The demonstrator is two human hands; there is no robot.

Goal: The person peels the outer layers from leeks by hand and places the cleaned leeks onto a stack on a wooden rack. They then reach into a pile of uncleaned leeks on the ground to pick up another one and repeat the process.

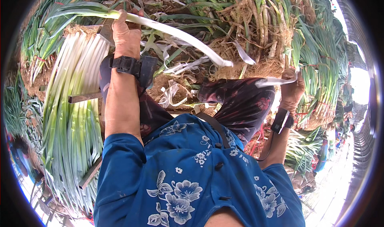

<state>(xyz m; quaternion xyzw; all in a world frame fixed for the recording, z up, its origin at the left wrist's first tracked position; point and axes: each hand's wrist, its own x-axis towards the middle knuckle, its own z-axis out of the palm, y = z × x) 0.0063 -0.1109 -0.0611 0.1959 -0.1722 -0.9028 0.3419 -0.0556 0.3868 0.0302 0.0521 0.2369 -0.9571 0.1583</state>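
One crosswise leek (168, 28), white end (218, 58) rightward.

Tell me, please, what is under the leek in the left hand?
Under the leek, held by the left hand, pale peelings and green leaves show on either side. Whatever lies directly beneath the stalk and hand is covered, so I cannot tell.

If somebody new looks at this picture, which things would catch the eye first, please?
Probably the long white leek in the person's left grip, reaching from the upper left toward the middle of the view. Then the blue shirt with white flowers, which fills the bottom centre. The neat stack of leeks at the left and the pale strip in the right grip also stand out.
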